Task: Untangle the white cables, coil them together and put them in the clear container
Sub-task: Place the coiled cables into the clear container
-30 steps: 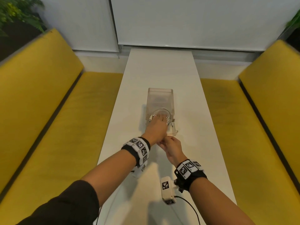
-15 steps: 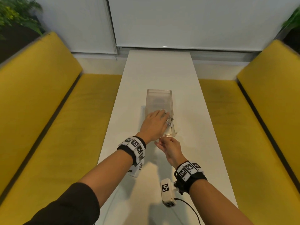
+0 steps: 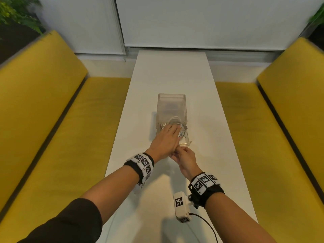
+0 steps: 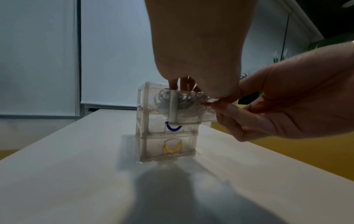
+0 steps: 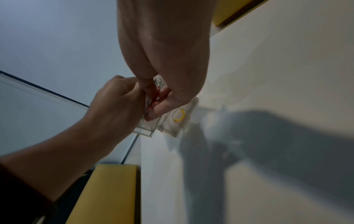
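Your left hand is pressing its straight fingers down on the white cables, which are lying coiled in the pulled-out top drawer of the clear container. Your right hand is pinching that drawer's red handle at its front. The container is standing on the counter, midway between its long edges.

The clear container looks like frosted, translucent plastic, glossy at its edges; the white cables inside have a smooth, matt sheath; the table is smooth, satin white; the benches at 9 and 3 o'clock wear matt yellow cloth.
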Available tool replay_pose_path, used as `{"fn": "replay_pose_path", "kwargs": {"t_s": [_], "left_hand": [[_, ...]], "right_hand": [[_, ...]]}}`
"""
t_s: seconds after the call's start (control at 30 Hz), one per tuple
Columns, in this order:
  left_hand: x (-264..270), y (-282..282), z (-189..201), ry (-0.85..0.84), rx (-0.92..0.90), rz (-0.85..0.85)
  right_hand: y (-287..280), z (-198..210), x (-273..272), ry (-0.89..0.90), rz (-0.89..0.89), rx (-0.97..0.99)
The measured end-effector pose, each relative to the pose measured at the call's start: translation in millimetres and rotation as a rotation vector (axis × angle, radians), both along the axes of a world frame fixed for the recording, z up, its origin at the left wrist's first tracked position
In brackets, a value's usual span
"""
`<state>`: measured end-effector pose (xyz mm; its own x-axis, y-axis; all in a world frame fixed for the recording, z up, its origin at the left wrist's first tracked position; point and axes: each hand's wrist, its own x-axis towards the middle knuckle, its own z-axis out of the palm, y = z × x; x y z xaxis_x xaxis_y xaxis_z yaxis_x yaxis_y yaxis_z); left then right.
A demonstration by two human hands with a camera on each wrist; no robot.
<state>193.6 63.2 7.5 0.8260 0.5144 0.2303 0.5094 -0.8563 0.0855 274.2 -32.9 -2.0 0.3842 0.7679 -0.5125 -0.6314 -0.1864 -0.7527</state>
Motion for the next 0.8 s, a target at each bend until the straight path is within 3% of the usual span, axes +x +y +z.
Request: {"fn": "replay_pose_path", "kwargs": {"t_s": [0.33, 0.43, 0.53, 0.67, 0.8], "left_hand": [[6, 6, 2, 0.177, -0.223, 0.106], [6, 6, 4, 0.033, -0.132, 0.117], [3, 1, 15, 0.011, -0.003, 0.111], [6, 6, 20, 0.11, 0.02, -0.081], [9, 1, 19, 0.243, 0.069, -0.077]], "right_hand": [[1, 0, 1, -0.001, 0.001, 0.0], [1, 0, -1, 0.023, -0.011, -0.005], [1, 2, -1, 0.019, -0.015, 0.005], [0, 4, -2, 0.02, -0.008, 0.021], [1, 6, -2, -0.003, -0.025, -0.012]]}}
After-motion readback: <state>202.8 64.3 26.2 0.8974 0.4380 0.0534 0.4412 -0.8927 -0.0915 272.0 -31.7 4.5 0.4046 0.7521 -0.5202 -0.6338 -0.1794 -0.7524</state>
